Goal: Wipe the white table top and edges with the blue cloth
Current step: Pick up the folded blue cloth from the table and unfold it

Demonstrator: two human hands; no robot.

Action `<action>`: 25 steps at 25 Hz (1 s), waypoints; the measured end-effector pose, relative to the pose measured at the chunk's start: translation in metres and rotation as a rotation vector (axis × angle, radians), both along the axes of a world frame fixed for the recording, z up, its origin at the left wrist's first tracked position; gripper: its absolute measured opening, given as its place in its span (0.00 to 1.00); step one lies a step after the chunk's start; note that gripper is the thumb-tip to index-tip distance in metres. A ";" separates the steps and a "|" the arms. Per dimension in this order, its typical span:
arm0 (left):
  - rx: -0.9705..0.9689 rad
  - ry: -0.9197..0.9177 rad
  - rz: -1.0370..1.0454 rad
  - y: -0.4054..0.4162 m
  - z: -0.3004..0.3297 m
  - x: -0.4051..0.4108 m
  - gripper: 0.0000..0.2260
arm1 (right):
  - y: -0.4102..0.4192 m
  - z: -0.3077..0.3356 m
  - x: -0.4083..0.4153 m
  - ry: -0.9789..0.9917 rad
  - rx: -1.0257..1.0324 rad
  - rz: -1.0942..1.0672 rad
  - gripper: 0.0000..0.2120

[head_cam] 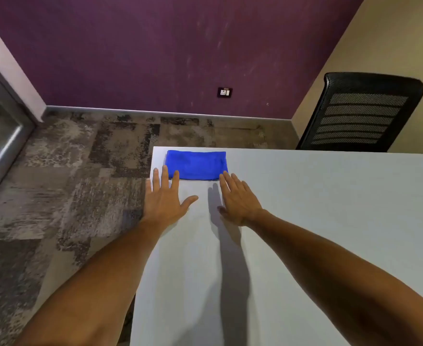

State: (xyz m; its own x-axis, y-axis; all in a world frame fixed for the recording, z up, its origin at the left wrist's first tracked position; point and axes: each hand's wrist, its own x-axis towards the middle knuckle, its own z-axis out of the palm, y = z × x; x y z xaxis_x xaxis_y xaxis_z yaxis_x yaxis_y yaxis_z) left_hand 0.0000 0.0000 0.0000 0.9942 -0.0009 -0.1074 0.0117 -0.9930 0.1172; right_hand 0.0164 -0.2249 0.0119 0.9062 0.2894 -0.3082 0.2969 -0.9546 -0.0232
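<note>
Both hands reached for a folded cloth at the far left corner of the tabletop; wiping had not begun as far as could be judged.

Two bare arms stretched over the table (305,221), and the blue cloth (196,165) lay folded flat in a neat rectangle near the far left corner, just inside the far edge and the left edge. The left hand (164,198) was spread wide, its fingertips at the cloth's near left corner, whether touching it or just short could not be told. The right hand (238,198) had straight fingers held close together, tips at the cloth's near right corner. Neither hand held anything. Judging by the tidy fold, the whole job remained: top and edges alike. A black chair (362,113) stood beyond the far edge.
</note>
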 end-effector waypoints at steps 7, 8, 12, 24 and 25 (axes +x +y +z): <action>-0.121 0.083 -0.059 -0.011 -0.027 0.031 0.37 | 0.030 -0.013 0.036 0.021 -0.057 0.024 0.41; -0.121 0.106 -0.065 -0.010 -0.031 0.031 0.37 | 0.032 -0.014 0.040 0.040 -0.070 0.025 0.42; -0.071 0.082 -0.100 -0.005 -0.034 0.034 0.37 | 0.034 -0.014 0.049 0.122 -0.107 0.034 0.47; -0.001 0.054 -0.144 -0.023 -0.007 -0.071 0.34 | 0.007 0.000 -0.049 0.022 -0.083 0.086 0.22; 0.032 0.080 -0.158 -0.025 -0.006 -0.083 0.31 | 0.003 -0.003 -0.064 -0.008 -0.064 0.066 0.17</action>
